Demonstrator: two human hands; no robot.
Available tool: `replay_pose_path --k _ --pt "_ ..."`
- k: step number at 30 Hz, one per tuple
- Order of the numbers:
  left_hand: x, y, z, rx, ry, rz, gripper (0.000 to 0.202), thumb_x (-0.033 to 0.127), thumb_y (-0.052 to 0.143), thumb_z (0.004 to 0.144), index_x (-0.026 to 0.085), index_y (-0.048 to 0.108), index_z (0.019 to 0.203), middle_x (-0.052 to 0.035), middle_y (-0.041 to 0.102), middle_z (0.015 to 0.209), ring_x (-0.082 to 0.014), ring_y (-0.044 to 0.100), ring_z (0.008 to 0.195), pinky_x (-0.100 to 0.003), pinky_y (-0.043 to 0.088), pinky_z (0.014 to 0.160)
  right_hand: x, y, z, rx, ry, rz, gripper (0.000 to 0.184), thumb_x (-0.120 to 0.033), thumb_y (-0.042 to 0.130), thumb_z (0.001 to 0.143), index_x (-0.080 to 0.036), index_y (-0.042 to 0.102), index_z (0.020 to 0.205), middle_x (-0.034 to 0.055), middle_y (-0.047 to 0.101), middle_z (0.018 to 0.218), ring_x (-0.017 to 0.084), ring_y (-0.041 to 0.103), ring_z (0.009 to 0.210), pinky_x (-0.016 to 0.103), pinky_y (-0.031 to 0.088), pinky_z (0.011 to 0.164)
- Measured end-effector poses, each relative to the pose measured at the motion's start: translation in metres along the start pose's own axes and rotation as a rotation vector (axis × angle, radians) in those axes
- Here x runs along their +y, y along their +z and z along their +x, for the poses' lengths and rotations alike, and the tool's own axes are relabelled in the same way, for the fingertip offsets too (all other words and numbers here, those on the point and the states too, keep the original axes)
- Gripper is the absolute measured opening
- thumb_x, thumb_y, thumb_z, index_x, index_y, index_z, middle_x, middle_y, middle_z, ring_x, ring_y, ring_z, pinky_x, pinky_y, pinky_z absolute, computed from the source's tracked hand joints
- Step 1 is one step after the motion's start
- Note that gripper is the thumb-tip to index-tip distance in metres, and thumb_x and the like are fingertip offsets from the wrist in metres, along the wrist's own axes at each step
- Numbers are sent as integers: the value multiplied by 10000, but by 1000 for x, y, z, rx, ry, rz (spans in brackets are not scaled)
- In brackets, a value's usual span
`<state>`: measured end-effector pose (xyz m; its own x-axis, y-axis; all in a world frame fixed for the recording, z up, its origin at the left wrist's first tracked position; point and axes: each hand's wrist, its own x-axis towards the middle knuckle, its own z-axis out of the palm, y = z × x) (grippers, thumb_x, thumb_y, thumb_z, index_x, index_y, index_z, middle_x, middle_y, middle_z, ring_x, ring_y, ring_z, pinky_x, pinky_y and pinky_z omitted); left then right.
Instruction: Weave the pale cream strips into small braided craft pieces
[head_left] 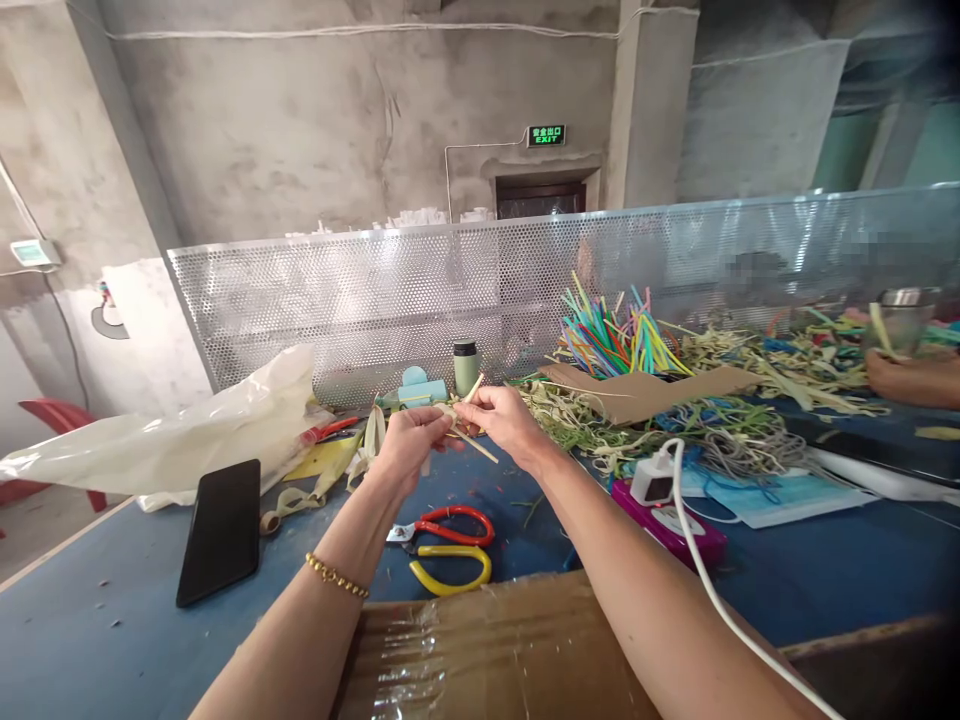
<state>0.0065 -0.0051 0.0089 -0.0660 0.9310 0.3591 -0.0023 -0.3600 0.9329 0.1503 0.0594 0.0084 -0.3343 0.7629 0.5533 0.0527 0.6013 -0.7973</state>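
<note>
My left hand and my right hand are raised together above the blue table. Both are closed in a pinch on a small bundle of pale straw strips held between them. One strip sticks out down to the right, another up past my right fingers. A gold bracelet sits on my left wrist. Below the hands lie red-handled scissors and yellow-handled scissors.
A black phone and a plastic bag lie at left. A cardboard box is near me. Heaps of straw strips, coloured sticks, a charger with white cable and another person's hand are at right. A perforated metal screen stands behind.
</note>
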Motion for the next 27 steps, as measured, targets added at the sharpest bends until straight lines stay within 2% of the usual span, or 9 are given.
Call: replay_pose_path --k 4,8,13,15,18,21,27 --pt "0 2 0 -19 32 5 188 284 736 695 98 714 683 -97 729 706 -148 662 570 -231 399 537 -3 0 -1 40 -4 -41 244 -355 662 760 -144 607 651 16 600 565 129 539 532 249 396 503" --pt "-2 2 1 -6 43 -18 191 292 723 694 102 715 707 -98 735 716 -144 656 580 -236 403 552 -7 1 -2 15 -2 4 230 -330 627 790 -138 608 666 15 603 584 116 536 544 234 394 511" --pt "-7 -1 3 48 34 -21 199 308 731 670 115 685 652 -75 714 665 -152 656 566 -249 411 576 -13 1 -5 35 118 -1 288 -392 633 813 -140 606 675 37 641 630 112 564 516 222 394 473" --pt "-8 -1 3 41 32 -2 193 303 730 666 115 684 650 -72 712 664 -153 658 567 -247 401 571 -14 1 -5 85 137 -50 340 -423 656 796 -148 579 612 27 614 573 105 536 454 223 374 437" --pt "-7 -1 3 22 42 50 181 296 719 679 122 680 647 -69 713 666 -152 658 567 -245 389 565 -12 0 -4 118 136 -103 318 -351 676 772 -157 557 550 -2 543 470 93 485 398 218 340 403" --pt "-6 0 3 23 42 76 169 290 708 689 128 681 651 -64 713 664 -157 663 567 -246 389 565 -11 0 -3 95 164 -82 235 -262 653 767 -148 590 572 8 571 496 96 505 427 209 337 403" --pt "-7 -2 3 38 4 14 165 282 698 689 129 669 633 -74 712 671 -152 650 548 -254 406 573 -9 0 -4 -42 98 33 160 -260 645 777 -137 632 675 16 611 564 96 521 488 205 375 449"
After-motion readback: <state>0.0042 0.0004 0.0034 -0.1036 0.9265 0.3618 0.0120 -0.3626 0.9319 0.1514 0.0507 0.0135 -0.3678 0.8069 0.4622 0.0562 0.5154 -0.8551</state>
